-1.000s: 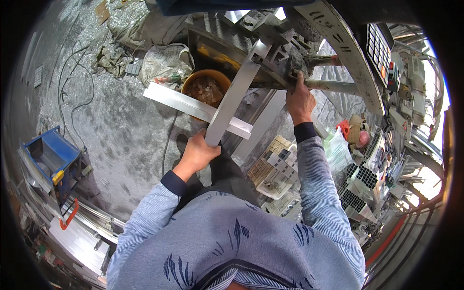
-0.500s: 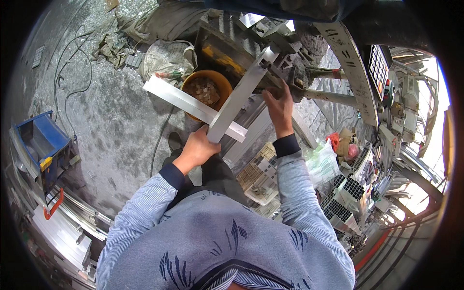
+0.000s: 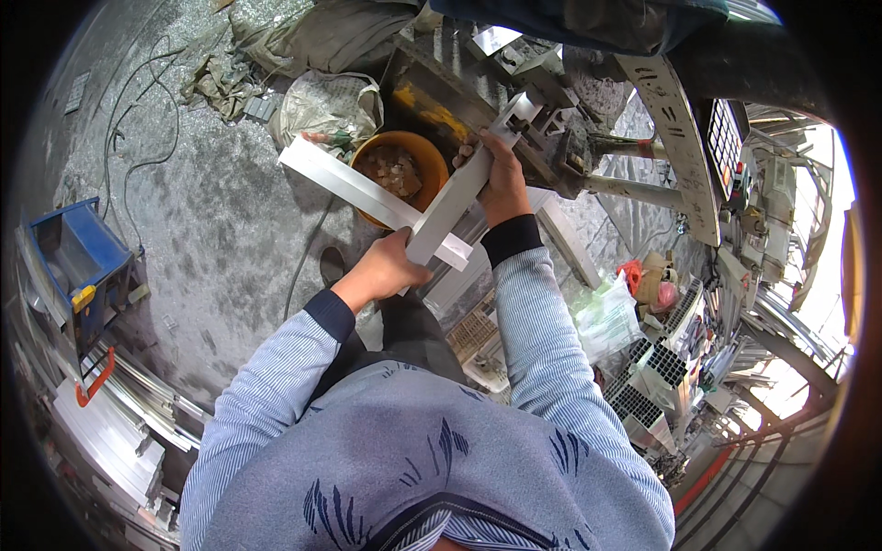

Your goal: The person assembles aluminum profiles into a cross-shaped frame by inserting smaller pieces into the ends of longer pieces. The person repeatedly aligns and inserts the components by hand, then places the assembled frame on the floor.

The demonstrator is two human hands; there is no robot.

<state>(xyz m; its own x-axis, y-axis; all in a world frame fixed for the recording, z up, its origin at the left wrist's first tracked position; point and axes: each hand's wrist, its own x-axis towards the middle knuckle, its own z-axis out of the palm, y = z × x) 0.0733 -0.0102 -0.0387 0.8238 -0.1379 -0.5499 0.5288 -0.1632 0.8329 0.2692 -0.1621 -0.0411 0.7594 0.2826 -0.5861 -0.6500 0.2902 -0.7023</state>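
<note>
My left hand (image 3: 381,271) grips the near ends of two pale aluminium profiles where they cross. One long profile (image 3: 354,188) runs from that hand up and left, over an orange bucket (image 3: 424,161) holding small cut pieces. The second profile (image 3: 464,188) slants up and right, its far end at a dark cutting machine (image 3: 551,151). My right hand (image 3: 503,179) is closed around this slanted profile about halfway up. Both sleeves are blue striped.
A blue bin (image 3: 73,262) stands at the left on the grey floor, with stacked aluminium lengths (image 3: 110,432) below it. Sacks and rags (image 3: 322,101) lie behind the bucket. Crates of profile offcuts (image 3: 652,376) and plastic bags (image 3: 606,317) crowd the right. A keypad panel (image 3: 726,138) hangs top right.
My right hand has left the machine and moved left onto the slanted profile. My left hand keeps its hold at the crossing of the profiles.
</note>
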